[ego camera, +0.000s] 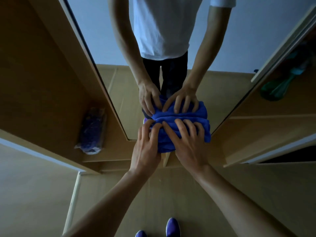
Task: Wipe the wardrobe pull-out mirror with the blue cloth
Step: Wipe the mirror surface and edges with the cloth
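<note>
A tall narrow pull-out mirror [118,79] stands straight ahead between two wooden wardrobe sections. A bunched blue cloth [166,141] is pressed against the mirror's lower part, near its bottom edge. My left hand [147,146] holds the cloth's left side with bent fingers. My right hand [188,142] lies spread over its right side, pushing it onto the glass. The mirror reflects both hands, the cloth and a person in a white shirt and dark trousers.
Left wardrobe compartment holds a plastic-wrapped blue bundle [91,132] on its shelf. On the right, an open section shows a green object [280,86] and a wooden shelf [266,132]. Pale floor lies below, with my blue shoes [172,228] at the bottom edge.
</note>
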